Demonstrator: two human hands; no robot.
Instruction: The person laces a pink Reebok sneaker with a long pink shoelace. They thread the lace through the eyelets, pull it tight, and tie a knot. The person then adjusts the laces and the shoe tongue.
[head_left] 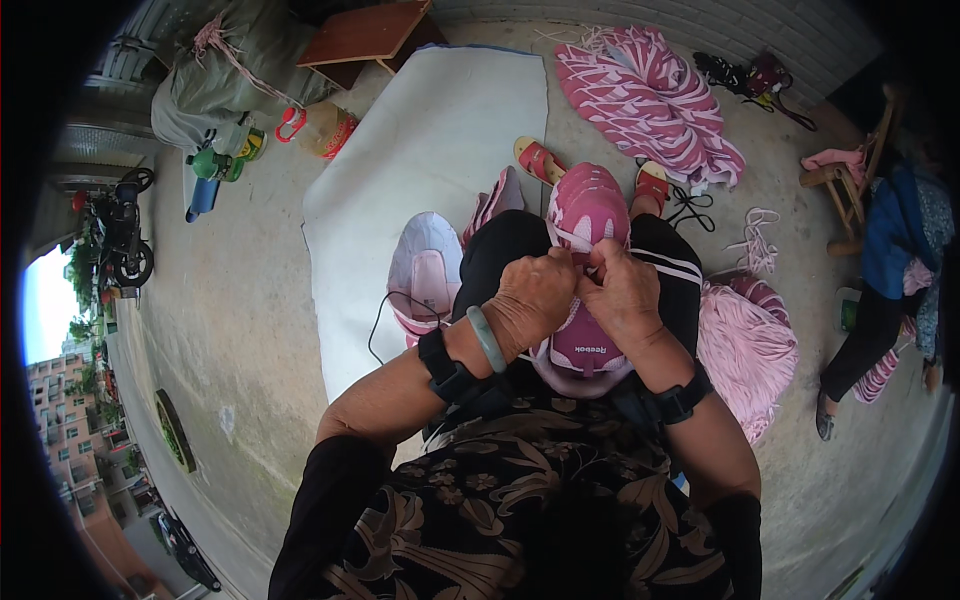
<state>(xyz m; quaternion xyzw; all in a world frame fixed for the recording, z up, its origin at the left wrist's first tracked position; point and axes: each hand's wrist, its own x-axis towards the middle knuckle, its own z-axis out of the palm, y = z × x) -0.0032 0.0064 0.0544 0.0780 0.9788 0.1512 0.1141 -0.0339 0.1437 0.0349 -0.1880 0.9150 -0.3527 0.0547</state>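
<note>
A pink sneaker (588,200) with white mesh patches lies across my lap, its toe pointing away from me. Over its lacing area my left hand (538,290) and my right hand (622,288) meet, fingertips pinched close together. A white shoelace (568,239) crosses the shoe and runs to the fingers of my right hand. What my left fingertips grip is hidden. Beside my left knee another shoe (428,275), pale-lined with a pink insole, rests on a white sheet (425,130). Past it, a pink and grey shoe piece (492,205) leans near my leg.
A large pink-and-white pile (650,105) lies ahead, and pink laces (748,345) are heaped by my right leg. Black cord (690,207) lies near my right sandal. A seated person (900,250) is at right. Bottles (325,130) and a low wooden table (365,35) stand far left.
</note>
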